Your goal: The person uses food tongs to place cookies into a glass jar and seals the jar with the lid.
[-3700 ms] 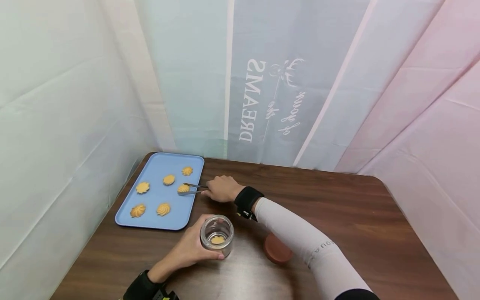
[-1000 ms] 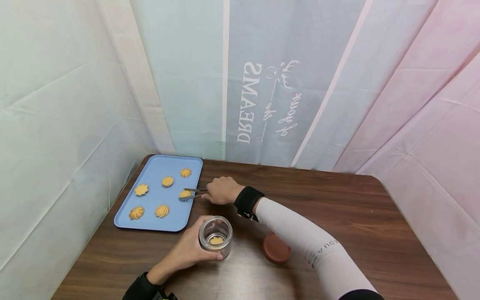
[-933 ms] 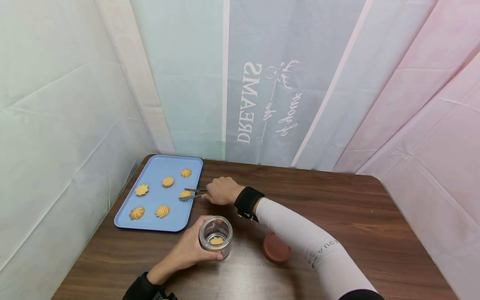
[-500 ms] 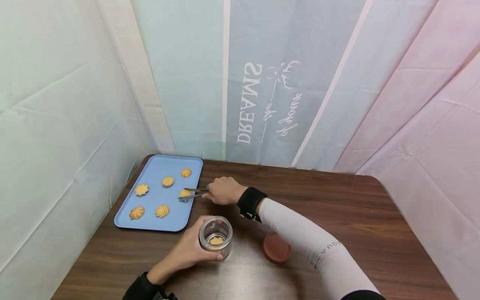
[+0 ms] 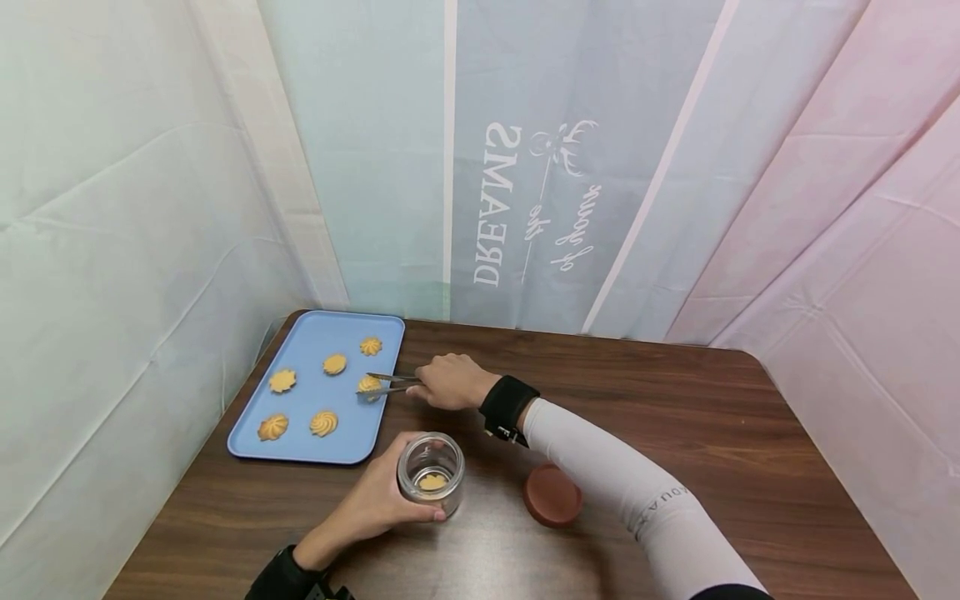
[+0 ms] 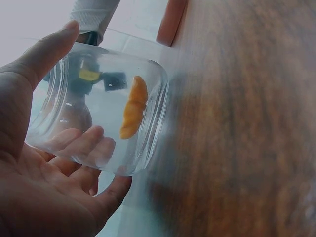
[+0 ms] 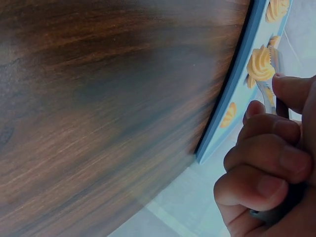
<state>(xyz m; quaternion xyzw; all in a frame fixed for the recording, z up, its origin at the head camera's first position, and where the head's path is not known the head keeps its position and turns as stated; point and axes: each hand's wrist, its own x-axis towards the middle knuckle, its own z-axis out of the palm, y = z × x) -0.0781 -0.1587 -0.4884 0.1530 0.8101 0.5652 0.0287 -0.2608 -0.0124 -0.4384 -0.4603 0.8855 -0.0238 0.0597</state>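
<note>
While the left hand held a glass jar, the right hand held tongs about a swirled cookie

Because each hand had its own charge, we listed them in turn.

Left: thumb and fingers curled round the jar, mouth upward; a single scalloped biscuit lay on its floor.

Right: fingers wrapped round the tongs, whose toothed arms stood on either side of the swirled cookie, over the right-hand part of the blue tray (whether it hung clear of the surface, we could not tell).

Tray: five further cookies, spaced apart.

Table, dark wood grain: one reddish-brown lid, right of the jar.

Handling: we judged that this grip called for light, even pressure, since so ridged a cookie seemed apt to chip or roll; both arms were best seated low on its flanks, the tongs level, the jar steady.

Markings: on the backdrop we read "DREAMS", "the" and "of your", all flipped, beside a deer-head drawing. On the pale sleeve, we made out "UA" among letters curving from view. We found no legible brand on jar, lid, tray or tongs.
</note>
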